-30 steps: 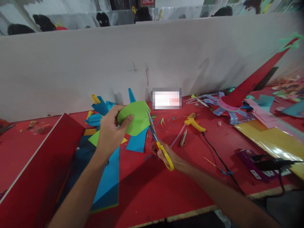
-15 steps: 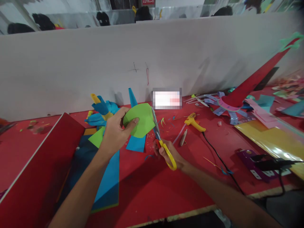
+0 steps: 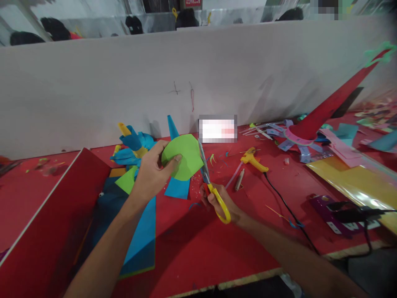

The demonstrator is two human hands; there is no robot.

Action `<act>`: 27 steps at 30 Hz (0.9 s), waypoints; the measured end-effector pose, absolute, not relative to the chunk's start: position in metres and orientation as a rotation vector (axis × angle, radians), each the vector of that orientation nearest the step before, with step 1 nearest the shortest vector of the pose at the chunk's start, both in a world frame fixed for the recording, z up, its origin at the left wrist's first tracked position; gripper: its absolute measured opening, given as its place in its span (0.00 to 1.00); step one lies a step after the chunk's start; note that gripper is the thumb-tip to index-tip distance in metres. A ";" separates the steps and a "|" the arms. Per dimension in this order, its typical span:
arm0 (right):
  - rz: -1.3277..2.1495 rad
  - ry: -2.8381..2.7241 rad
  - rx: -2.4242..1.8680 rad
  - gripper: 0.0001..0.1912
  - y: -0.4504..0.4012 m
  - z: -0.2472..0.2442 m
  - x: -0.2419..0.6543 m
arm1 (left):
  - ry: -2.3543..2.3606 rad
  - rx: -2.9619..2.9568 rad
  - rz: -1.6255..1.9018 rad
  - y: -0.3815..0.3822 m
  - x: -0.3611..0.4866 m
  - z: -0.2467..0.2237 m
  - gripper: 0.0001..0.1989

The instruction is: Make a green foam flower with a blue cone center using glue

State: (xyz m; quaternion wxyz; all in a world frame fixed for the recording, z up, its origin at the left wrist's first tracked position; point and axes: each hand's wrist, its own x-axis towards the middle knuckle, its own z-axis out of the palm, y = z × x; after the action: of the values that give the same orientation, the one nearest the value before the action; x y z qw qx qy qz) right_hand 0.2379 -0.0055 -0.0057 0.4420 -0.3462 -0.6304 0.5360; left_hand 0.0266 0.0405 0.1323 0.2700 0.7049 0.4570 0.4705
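Between thumb and fingers, my left hand [image 3: 156, 167] pinches a rounded bright green sheet [image 3: 186, 155], held up over the red table. My right hand [image 3: 218, 198] is closed round the handles of scissors [image 3: 221, 205] with yellow and red grips. Their blades point up and away from me, lying along the right edge of the green sheet. Whether the blades are fully closed I cannot make out. Below the green sheet lies a blue piece [image 3: 178, 188], with a blue cone [image 3: 173, 127] standing behind it.
A yellow glue gun [image 3: 254, 160] with a black cord lies right of the scissors. Blue sheets [image 3: 139, 240] lie at left beside a red divider [image 3: 56, 215]. A red cone [image 3: 335, 101] leans at far right, near a purple power strip [image 3: 338, 217]. A white wall stands behind.
Almost nothing differs. The green sheet has turned or shifted very slightly against the scissors, and both hands stay in about the same place.
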 end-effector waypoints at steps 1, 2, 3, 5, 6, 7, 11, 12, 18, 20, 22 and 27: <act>1.344 -1.552 -0.851 0.39 -0.006 -0.003 0.237 | 1.202 1.853 1.260 0.041 0.027 0.132 0.13; 1.361 -1.538 -0.841 0.39 -0.007 -0.001 0.237 | 1.176 1.805 1.251 0.041 0.027 0.131 0.13; 1.379 -1.525 -0.829 0.39 -0.007 0.002 0.236 | 1.155 1.758 1.242 0.041 0.028 0.131 0.14; 1.406 -1.505 -0.803 0.39 -0.008 0.006 0.235 | 1.127 1.694 1.225 0.040 0.030 0.130 0.15; 1.412 -1.500 -0.789 0.40 -0.009 0.006 0.235 | 1.119 1.682 1.221 0.040 0.031 0.129 0.15; 1.414 -1.496 -0.776 0.40 -0.009 0.006 0.235 | 1.113 1.682 1.217 0.040 0.032 0.128 0.16; 1.391 -1.504 -0.764 0.38 -0.007 0.000 0.236 | 1.107 1.728 1.201 0.040 0.034 0.123 0.15; 1.388 -1.506 -0.766 0.38 -0.007 -0.001 0.236 | 1.113 1.738 1.194 0.040 0.033 0.122 0.14; 1.358 -1.528 -0.801 0.39 -0.007 -0.003 0.237 | 1.147 1.773 1.191 0.039 0.034 0.122 0.12; 1.362 -1.524 -0.802 0.39 -0.007 -0.005 0.237 | 1.152 1.784 1.189 0.037 0.036 0.124 0.12; 1.359 -1.520 -0.799 0.39 -0.007 -0.007 0.237 | 1.154 1.789 1.185 0.036 0.039 0.127 0.12; 1.346 -1.522 -0.809 0.39 -0.007 -0.008 0.237 | 1.147 1.787 1.193 0.035 0.041 0.128 0.11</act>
State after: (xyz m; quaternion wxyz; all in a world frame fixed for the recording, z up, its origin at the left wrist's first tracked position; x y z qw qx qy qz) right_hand 0.2367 -0.0071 -0.0080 0.4594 -0.3285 -0.6182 0.5467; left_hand 0.0413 0.0348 0.1280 0.3458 0.6884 0.4421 0.4595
